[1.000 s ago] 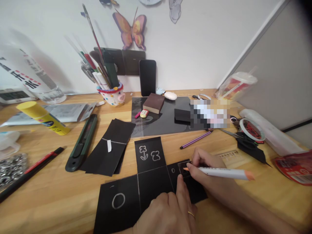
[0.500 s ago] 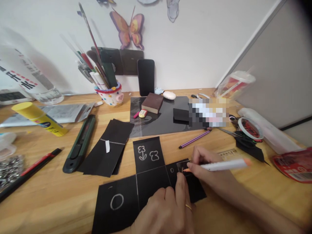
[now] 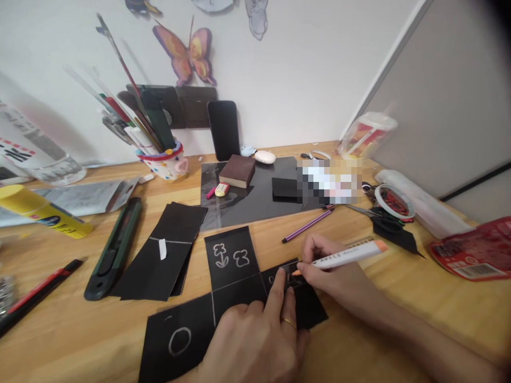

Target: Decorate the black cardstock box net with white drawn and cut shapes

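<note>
A black paper (image 3: 235, 303) with pale fold lines lies near the front edge of the view, marked with flower shapes and circles in a light line. My left hand (image 3: 255, 335) rests on it, index finger stretched out and pressing the right section; a ring is on one finger. My right hand (image 3: 329, 268) pinches a white marker (image 3: 343, 258) with an orange tip and end. The marker's tip touches the paper just right of my left fingertips. Part of the paper is hidden under my left hand.
Left of the paper are black strips (image 3: 159, 266), a green cutter (image 3: 115, 250), a glue stick (image 3: 48, 210) and a red-black pen (image 3: 43, 295). Behind lie a purple pen (image 3: 307, 225), a brown block (image 3: 237, 171) and a pen cup (image 3: 163, 162). Scissors (image 3: 375, 214) lie right.
The view has shifted, so most things appear further left. My left index finger has straightened and points at the paper beside the marker tip. My right hand still grips the marker.
</note>
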The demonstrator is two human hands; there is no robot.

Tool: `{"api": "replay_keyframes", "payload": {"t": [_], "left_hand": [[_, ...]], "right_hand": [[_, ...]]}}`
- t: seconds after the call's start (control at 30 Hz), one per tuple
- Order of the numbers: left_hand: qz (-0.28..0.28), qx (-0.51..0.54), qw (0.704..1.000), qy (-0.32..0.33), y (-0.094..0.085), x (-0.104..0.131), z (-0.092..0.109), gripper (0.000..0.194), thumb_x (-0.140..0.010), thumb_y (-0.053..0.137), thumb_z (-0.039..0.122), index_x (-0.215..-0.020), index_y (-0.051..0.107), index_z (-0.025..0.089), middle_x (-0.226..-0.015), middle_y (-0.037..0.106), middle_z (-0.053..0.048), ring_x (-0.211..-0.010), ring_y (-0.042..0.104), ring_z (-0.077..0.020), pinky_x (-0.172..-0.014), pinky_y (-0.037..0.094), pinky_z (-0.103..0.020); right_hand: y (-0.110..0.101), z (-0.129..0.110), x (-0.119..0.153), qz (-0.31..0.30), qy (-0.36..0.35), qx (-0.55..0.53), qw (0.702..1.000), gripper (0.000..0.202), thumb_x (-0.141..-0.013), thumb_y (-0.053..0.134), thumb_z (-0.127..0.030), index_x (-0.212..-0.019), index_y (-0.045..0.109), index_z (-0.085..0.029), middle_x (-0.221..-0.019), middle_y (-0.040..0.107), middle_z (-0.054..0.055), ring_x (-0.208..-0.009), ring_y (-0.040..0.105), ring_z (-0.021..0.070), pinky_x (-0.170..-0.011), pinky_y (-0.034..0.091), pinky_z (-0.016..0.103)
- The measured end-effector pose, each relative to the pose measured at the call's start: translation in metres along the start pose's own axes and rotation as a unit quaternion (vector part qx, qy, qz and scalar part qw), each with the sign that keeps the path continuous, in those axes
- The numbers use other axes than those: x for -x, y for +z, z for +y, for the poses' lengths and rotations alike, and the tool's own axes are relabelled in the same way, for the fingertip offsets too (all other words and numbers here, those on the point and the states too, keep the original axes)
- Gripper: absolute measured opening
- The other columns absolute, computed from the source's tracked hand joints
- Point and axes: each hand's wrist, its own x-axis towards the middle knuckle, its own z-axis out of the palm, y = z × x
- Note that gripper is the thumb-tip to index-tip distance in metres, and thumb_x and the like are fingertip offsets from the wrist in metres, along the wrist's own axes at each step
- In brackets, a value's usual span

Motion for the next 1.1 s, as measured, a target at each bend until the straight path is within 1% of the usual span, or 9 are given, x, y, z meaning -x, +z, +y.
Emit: {"api": "replay_keyframes", "payload": {"t": [0.07,0.17,0.3,0.43,0.57,0.67,0.77,0.93,1.1], "left_hand": [[-0.006,0.002,1.000,0.000,-0.0016,-0.0012,-0.0011,0.035,-0.077,0.054,0.033,-0.100,0.066,0.011,-0.112,0.058,-0.018,-0.037,0.057,-0.0144,-0.029,0.047,-0.026],[-0.002,0.003,1.000,0.000,-0.0033,-0.0020,-0.0021,0.037,-0.078,0.053,0.036,-0.101,0.066,0.011,-0.111,0.059,-0.018,-0.036,0.057,-0.0146,-0.030,0.047,-0.027],[0.000,0.001,1.000,0.005,-0.0032,-0.0023,-0.0028,0.039,-0.082,0.048,0.039,-0.103,0.065,0.010,-0.110,0.059,-0.019,-0.037,0.058,-0.0163,-0.029,0.047,-0.027],[-0.004,0.008,1.000,0.008,-0.0018,-0.0019,-0.0028,0.039,-0.086,0.042,0.035,-0.107,0.063,0.008,-0.112,0.058,-0.020,-0.037,0.058,-0.0161,-0.029,0.047,-0.028],[0.008,0.011,1.000,0.011,-0.0005,-0.0006,-0.0023,0.038,-0.089,0.036,0.026,-0.107,0.062,0.005,-0.112,0.058,-0.021,-0.038,0.058,-0.0167,-0.029,0.047,-0.029],[0.015,0.010,1.000,0.019,0.0000,0.0004,-0.0023,0.038,-0.089,0.035,0.025,-0.108,0.060,0.004,-0.113,0.057,-0.023,-0.038,0.057,-0.0165,-0.028,0.045,-0.029],[0.025,0.004,0.999,0.026,-0.0006,0.0012,-0.0025,0.038,-0.089,0.036,0.024,-0.108,0.060,0.002,-0.112,0.057,-0.024,-0.038,0.056,-0.0164,-0.027,0.043,-0.028],[0.023,-0.007,0.999,0.036,-0.0028,0.0021,-0.0018,0.035,-0.088,0.039,0.022,-0.107,0.060,0.002,-0.111,0.057,-0.024,-0.040,0.056,-0.0167,-0.028,0.043,-0.027],[0.017,-0.011,0.999,0.031,-0.0033,0.0017,-0.0013,0.036,-0.088,0.038,0.023,-0.108,0.060,0.002,-0.111,0.057,-0.024,-0.038,0.056,-0.0162,-0.028,0.043,-0.027]], "right_hand": [[-0.0003,0.0001,0.0018,0.017,-0.018,0.019,1.000,0.020,-0.074,0.050,-0.012,-0.062,0.036,-0.022,-0.058,0.038,-0.007,-0.053,0.034,0.0098,-0.047,0.027,0.022],[0.0004,-0.0011,0.0056,0.044,-0.040,0.085,0.995,0.022,-0.075,0.050,-0.015,-0.060,0.036,-0.022,-0.056,0.039,-0.007,-0.051,0.035,0.0102,-0.046,0.027,0.023],[0.0035,-0.0036,0.0081,0.053,-0.050,0.157,0.985,0.021,-0.075,0.052,-0.019,-0.059,0.038,-0.022,-0.053,0.042,-0.006,-0.049,0.037,0.0101,-0.045,0.028,0.024],[0.0058,-0.0050,0.0073,0.054,-0.055,0.179,0.981,0.021,-0.075,0.052,-0.022,-0.058,0.039,-0.022,-0.052,0.043,-0.006,-0.047,0.039,0.0097,-0.045,0.030,0.023],[0.0060,-0.0060,0.0069,0.050,-0.052,0.203,0.976,0.021,-0.076,0.053,-0.024,-0.059,0.040,-0.022,-0.053,0.046,-0.006,-0.048,0.041,0.0101,-0.045,0.032,0.023],[0.0060,-0.0069,0.0070,0.050,-0.054,0.222,0.972,0.020,-0.075,0.053,-0.023,-0.059,0.041,-0.022,-0.051,0.046,-0.006,-0.047,0.041,0.0103,-0.046,0.031,0.024],[0.0063,-0.0063,0.0066,0.052,-0.059,0.227,0.971,0.020,-0.074,0.052,-0.021,-0.058,0.040,-0.022,-0.050,0.045,-0.006,-0.045,0.039,0.0102,-0.045,0.030,0.024],[0.0056,-0.0021,0.0048,0.028,-0.053,0.193,0.979,0.024,-0.075,0.049,-0.019,-0.058,0.033,-0.023,-0.053,0.042,-0.006,-0.048,0.038,0.0109,-0.045,0.030,0.025],[0.0028,-0.0004,0.0042,0.019,-0.038,0.174,0.984,0.024,-0.075,0.049,-0.018,-0.058,0.033,-0.023,-0.054,0.042,-0.005,-0.050,0.037,0.0115,-0.046,0.029,0.026]]}}
